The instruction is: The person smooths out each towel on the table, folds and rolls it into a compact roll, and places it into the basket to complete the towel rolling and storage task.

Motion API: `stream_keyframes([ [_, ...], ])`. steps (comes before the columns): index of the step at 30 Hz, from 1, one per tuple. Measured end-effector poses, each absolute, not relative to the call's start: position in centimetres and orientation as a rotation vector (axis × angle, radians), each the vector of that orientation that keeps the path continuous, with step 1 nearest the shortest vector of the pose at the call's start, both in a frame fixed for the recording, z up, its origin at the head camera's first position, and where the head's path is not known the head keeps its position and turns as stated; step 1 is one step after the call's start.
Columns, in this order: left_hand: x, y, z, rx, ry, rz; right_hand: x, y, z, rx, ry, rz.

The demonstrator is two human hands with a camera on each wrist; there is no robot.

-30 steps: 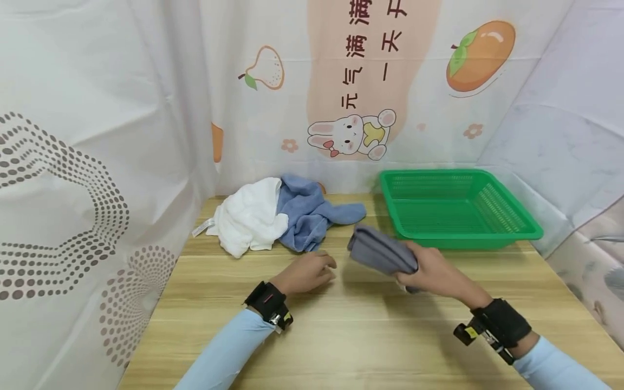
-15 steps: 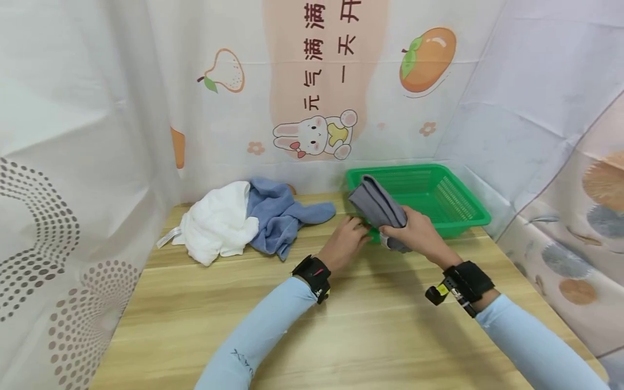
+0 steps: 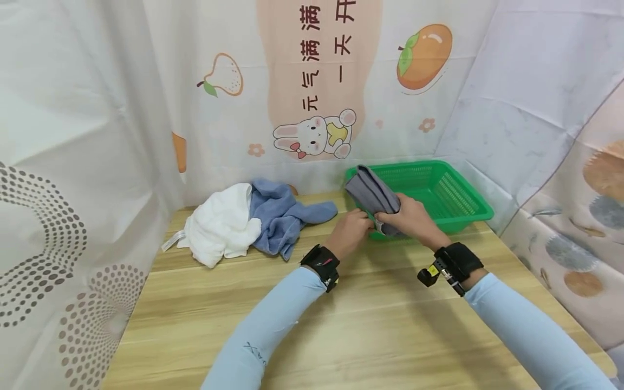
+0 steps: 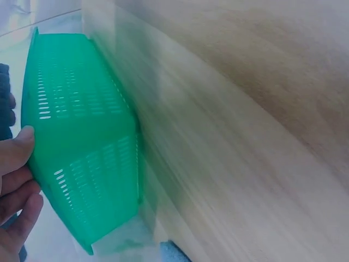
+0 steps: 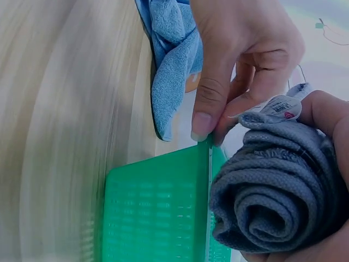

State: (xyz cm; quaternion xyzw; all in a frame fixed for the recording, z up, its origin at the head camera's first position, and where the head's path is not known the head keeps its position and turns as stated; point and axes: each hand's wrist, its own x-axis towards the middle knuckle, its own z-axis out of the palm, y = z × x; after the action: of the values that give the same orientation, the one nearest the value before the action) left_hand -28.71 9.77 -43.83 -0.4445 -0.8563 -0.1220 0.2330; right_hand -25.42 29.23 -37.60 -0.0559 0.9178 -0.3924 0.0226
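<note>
A rolled grey towel (image 3: 371,190) with a small white label (image 5: 282,107) is held in my right hand (image 3: 413,221), over the near left corner of the green plastic basket (image 3: 465,218). Spiral layers show at the roll's end in the right wrist view. My left hand (image 3: 348,234) pinches the basket's rim between thumb and fingers at that same corner, close beside the towel. From the left wrist, the basket's slotted outer walls (image 4: 82,136) are visible. The towel and right hand hide part of the basket's left side in the head view.
To the left, a crumpled white towel (image 3: 221,225) with a tag lies against a crumpled blue towel (image 3: 280,219) at the back of the wooden table (image 3: 341,330). Printed curtains (image 3: 234,135) stand behind and at both sides.
My right hand has carried the grey towel up and over the basket's corner. My left hand has moved right and taken hold of the basket's rim. The head view has shifted to the right.
</note>
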Motion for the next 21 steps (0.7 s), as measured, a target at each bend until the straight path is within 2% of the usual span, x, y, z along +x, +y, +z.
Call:
stream_keyframes([
  [21,-28.9,9.4,-42.9,-1.227,-2.39,-0.357,-27.2,28.6,-38.1,-0.135,2.859,-1.205],
])
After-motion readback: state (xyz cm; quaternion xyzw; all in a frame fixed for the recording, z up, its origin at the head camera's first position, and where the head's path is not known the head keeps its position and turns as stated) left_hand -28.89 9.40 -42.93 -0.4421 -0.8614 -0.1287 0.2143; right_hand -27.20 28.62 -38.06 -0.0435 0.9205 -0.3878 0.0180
